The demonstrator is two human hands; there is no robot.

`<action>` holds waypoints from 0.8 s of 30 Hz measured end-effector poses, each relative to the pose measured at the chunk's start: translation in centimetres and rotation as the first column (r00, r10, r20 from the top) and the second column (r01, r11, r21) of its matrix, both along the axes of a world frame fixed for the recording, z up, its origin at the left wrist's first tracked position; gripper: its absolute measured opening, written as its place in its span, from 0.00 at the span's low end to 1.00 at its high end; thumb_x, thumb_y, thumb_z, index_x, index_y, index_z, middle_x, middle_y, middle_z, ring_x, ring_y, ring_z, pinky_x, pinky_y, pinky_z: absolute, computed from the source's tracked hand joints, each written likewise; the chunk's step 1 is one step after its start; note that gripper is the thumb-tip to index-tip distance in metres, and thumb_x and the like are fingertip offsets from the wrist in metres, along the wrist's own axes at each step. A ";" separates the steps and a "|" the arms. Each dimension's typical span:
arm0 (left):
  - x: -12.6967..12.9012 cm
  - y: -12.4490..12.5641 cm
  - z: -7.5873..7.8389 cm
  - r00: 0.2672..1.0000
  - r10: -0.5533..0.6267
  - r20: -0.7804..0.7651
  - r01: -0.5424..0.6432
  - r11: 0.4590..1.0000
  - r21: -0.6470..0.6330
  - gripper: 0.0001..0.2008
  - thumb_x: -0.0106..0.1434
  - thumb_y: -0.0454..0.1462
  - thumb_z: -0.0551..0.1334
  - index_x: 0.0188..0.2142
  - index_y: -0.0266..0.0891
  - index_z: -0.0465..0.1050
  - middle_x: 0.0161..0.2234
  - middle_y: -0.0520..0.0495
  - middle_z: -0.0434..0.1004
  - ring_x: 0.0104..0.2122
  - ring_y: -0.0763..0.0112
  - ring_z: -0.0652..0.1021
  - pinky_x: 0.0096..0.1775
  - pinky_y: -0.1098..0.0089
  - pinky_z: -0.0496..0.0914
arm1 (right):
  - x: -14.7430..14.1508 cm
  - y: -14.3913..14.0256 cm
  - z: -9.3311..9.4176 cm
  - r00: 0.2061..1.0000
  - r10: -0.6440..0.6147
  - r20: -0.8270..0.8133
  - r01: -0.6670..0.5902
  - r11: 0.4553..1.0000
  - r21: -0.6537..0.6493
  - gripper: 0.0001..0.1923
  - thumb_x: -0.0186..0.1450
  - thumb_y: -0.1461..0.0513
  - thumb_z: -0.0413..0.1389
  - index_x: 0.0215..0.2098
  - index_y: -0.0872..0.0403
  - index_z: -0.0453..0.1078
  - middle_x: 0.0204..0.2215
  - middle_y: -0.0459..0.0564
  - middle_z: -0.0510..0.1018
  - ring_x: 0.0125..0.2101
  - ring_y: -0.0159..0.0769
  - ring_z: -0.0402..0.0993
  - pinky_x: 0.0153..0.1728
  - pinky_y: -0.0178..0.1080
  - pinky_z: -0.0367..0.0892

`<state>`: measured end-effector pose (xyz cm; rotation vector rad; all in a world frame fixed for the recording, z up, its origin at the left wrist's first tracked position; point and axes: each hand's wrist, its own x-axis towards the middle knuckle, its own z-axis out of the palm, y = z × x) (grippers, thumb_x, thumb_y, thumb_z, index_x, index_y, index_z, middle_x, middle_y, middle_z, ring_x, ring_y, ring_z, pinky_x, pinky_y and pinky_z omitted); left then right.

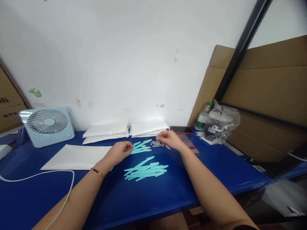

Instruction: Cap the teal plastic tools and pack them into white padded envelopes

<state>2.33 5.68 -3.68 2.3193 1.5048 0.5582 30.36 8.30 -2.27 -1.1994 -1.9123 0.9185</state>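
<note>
My left hand (121,150) is closed in a pinch at the left ends of the farther pile of turquoise eyebrow razors (143,148). Its fingertips seem to grip a razor handle, partly hidden by the fingers. Just above a small heap of clear plastic caps (156,144) is my right hand (169,139), fingers curled in a pinch. Anything between those fingertips is too small to make out. Nearer to me lies a second pile of turquoise razors (146,169), overlapping at various angles, with neither hand touching it.
White padded mailers (105,130) lie stacked along the wall, and a single white mailer (76,156) lies left. A blue fan (49,124) and white cable (48,171) are at left. At right are a phone (182,129), bottle (203,118) and bagged container (219,124).
</note>
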 end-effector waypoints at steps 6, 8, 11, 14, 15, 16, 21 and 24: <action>0.4 -0.7 0.2 0.994 0.077 -0.078 -0.067 0.990 0.125 0.10 0.56 0.40 0.54 0.35 0.42 0.71 0.35 0.48 0.74 0.36 0.66 0.74 0.35 0.70 0.65 | 3.0 0.1 0.8 0.753 -0.223 0.619 0.280 0.960 0.005 0.06 0.49 0.60 0.61 0.22 0.56 0.74 0.21 0.49 0.76 0.21 0.32 0.70 0.21 0.32 0.58; 1.3 -1.5 0.3 0.998 0.004 -0.058 0.002 0.996 0.093 0.11 0.56 0.44 0.56 0.35 0.43 0.71 0.34 0.49 0.74 0.35 0.67 0.73 0.34 0.71 0.65 | 2.9 0.2 0.5 0.714 -0.174 0.678 0.285 0.957 -0.054 0.05 0.47 0.62 0.62 0.22 0.56 0.74 0.22 0.50 0.77 0.23 0.34 0.71 0.21 0.32 0.58; 2.9 -2.6 0.2 0.992 -0.106 -0.064 0.106 0.994 0.004 0.12 0.54 0.46 0.59 0.33 0.43 0.72 0.33 0.50 0.74 0.33 0.68 0.73 0.31 0.72 0.63 | 2.1 0.2 0.1 0.739 -0.112 0.665 0.227 0.970 -0.089 0.03 0.47 0.64 0.61 0.23 0.55 0.74 0.25 0.50 0.78 0.26 0.34 0.72 0.22 0.31 0.59; 3.7 -2.9 -0.1 0.985 -0.124 -0.116 0.120 0.992 -0.043 0.07 0.54 0.42 0.59 0.29 0.43 0.72 0.31 0.51 0.74 0.31 0.69 0.73 0.28 0.73 0.62 | 1.6 0.0 0.1 0.789 -0.031 0.613 0.138 0.982 -0.129 0.03 0.48 0.64 0.61 0.23 0.56 0.73 0.24 0.49 0.77 0.25 0.33 0.72 0.22 0.31 0.60; 3.7 -2.8 -0.2 0.985 -0.114 -0.129 0.109 0.993 -0.046 0.06 0.54 0.41 0.58 0.28 0.43 0.72 0.30 0.51 0.74 0.30 0.70 0.73 0.28 0.73 0.61 | 1.6 -0.1 0.2 0.824 0.009 0.567 0.095 0.983 -0.155 0.03 0.49 0.64 0.60 0.23 0.56 0.73 0.23 0.49 0.77 0.24 0.32 0.72 0.22 0.30 0.60; 3.7 -2.7 -0.3 0.985 -0.102 -0.137 0.096 0.994 -0.049 0.06 0.54 0.40 0.57 0.28 0.43 0.72 0.30 0.51 0.74 0.30 0.70 0.73 0.28 0.73 0.61 | 1.6 -0.2 0.3 0.863 0.058 0.501 0.043 0.981 -0.187 0.03 0.49 0.64 0.59 0.24 0.57 0.72 0.22 0.48 0.77 0.23 0.32 0.71 0.22 0.30 0.61; 3.1 -2.3 -0.1 0.995 -0.050 -0.082 0.042 0.995 -0.092 0.06 0.56 0.38 0.55 0.28 0.42 0.70 0.28 0.51 0.74 0.28 0.71 0.73 0.26 0.73 0.60 | 1.5 -0.5 0.5 0.948 0.269 0.170 -0.211 0.932 -0.295 0.10 0.50 0.59 0.61 0.29 0.57 0.72 0.22 0.46 0.75 0.22 0.30 0.72 0.22 0.30 0.64; 2.8 -2.2 0.1 1.000 -0.017 -0.011 0.015 0.995 -0.099 0.07 0.56 0.39 0.55 0.29 0.41 0.70 0.28 0.50 0.74 0.28 0.70 0.73 0.28 0.73 0.62 | 1.1 -0.6 0.5 0.947 0.301 0.113 -0.257 0.920 -0.297 0.14 0.49 0.57 0.62 0.30 0.58 0.74 0.21 0.47 0.75 0.22 0.30 0.72 0.23 0.31 0.65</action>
